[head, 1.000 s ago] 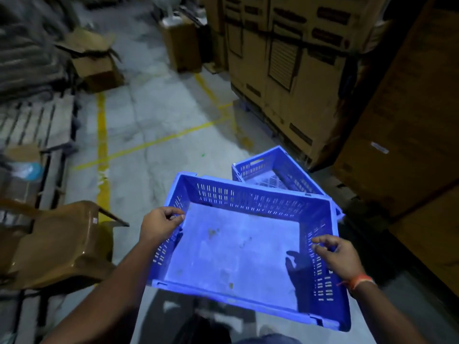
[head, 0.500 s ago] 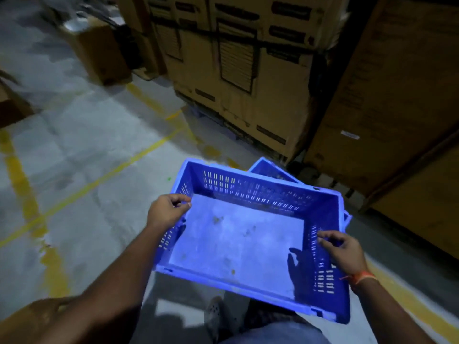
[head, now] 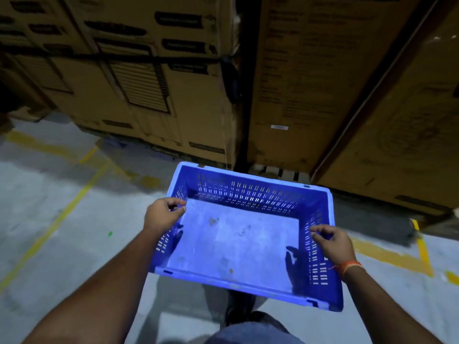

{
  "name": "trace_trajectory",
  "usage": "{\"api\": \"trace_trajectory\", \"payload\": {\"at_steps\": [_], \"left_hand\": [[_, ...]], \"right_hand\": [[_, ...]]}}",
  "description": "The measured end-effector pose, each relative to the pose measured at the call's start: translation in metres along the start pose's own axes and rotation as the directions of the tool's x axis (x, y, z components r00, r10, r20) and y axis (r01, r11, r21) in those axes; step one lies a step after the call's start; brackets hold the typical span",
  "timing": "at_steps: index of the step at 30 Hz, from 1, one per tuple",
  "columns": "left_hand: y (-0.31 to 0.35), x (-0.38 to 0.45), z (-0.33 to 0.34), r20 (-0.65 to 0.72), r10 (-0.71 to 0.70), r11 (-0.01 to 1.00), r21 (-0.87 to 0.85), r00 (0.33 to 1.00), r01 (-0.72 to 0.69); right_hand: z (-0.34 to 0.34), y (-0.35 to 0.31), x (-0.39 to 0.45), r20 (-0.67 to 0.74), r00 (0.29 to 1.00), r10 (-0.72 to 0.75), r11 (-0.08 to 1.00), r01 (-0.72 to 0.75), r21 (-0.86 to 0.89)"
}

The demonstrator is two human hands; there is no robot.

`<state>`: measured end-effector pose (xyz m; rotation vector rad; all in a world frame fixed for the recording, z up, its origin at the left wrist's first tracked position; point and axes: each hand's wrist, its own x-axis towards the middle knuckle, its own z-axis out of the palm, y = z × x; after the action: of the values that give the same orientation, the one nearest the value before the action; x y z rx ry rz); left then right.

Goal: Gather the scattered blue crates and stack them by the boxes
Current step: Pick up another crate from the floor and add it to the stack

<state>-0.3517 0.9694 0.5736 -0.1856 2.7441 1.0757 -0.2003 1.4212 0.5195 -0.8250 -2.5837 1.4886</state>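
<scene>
While my left hand (head: 162, 214) and right hand (head: 331, 242) curl over its slotted side walls, the rectangular blue plastic crate (head: 238, 244) hangs level. Flat cardboard boxes (head: 154, 78) rise beyond it.

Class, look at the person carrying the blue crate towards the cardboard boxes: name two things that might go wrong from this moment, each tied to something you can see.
1. The blue crate fills the view below the arms, hiding the floor ahead, so the person may misjudge where it is set down.
2. The left hand and right hand grip only the side rims; the crate already looks tilted and might slip or swing into the cardboard boxes close ahead.
</scene>
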Motion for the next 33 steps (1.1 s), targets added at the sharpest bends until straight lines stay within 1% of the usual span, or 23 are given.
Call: {"api": "trace_trajectory", "payload": {"at_steps": [5, 7, 12, 14, 16, 18, 20, 21, 27, 33], "left_hand": [[0.021, 0.064, 0.015, 0.075, 0.071, 0.997, 0.024, 0.995, -0.073], [0.032, 0.080, 0.018, 0.084, 0.100, 0.994, 0.044, 0.991, -0.104], [0.039, 0.116, 0.019, 0.089, 0.117, 0.988, 0.093, 0.989, -0.125], [0.035, 0.130, 0.020, 0.096, 0.110, 0.987, 0.109, 0.989, -0.120], [0.026, 0.141, 0.025, 0.174, 0.078, 0.990, 0.103, 0.982, -0.097], [0.011, 0.147, 0.037, 0.312, 0.051, 0.988, 0.126, 0.949, -0.094], [-0.007, 0.146, 0.051, 0.376, 0.021, 0.969, 0.219, 0.926, -0.111], [-0.010, 0.144, 0.055, 0.366, 0.019, 0.964, 0.242, 0.931, -0.114], [-0.010, 0.138, 0.061, 0.294, 0.108, 0.971, 0.175, 0.950, -0.164], [-0.016, 0.131, 0.067, 0.215, 0.150, 0.957, 0.213, 0.965, -0.196]], "right_hand": [[0.003, -0.001, 0.028, -0.048, 0.998, 0.045, 0.999, -0.045, 0.005], [0.004, -0.002, 0.034, -0.082, 0.995, 0.057, 0.998, -0.057, -0.001], [0.014, -0.017, 0.046, -0.107, 0.992, 0.072, 0.997, -0.072, 0.007], [0.023, -0.022, 0.050, -0.097, 0.988, 0.119, 0.993, -0.121, -0.014], [0.032, -0.019, 0.052, -0.050, 0.982, 0.182, 0.979, -0.186, -0.080], [0.039, -0.011, 0.052, 0.006, 0.969, 0.246, 0.953, -0.241, -0.183], [0.038, -0.007, 0.053, 0.018, 0.962, 0.274, 0.927, -0.259, -0.272], [0.037, -0.006, 0.053, 0.008, 0.959, 0.283, 0.919, -0.269, -0.289], [0.039, -0.005, 0.058, -0.060, 0.964, 0.258, 0.898, -0.262, -0.354], [0.037, -0.006, 0.074, -0.061, 0.958, 0.280, 0.879, -0.281, -0.385]]}}
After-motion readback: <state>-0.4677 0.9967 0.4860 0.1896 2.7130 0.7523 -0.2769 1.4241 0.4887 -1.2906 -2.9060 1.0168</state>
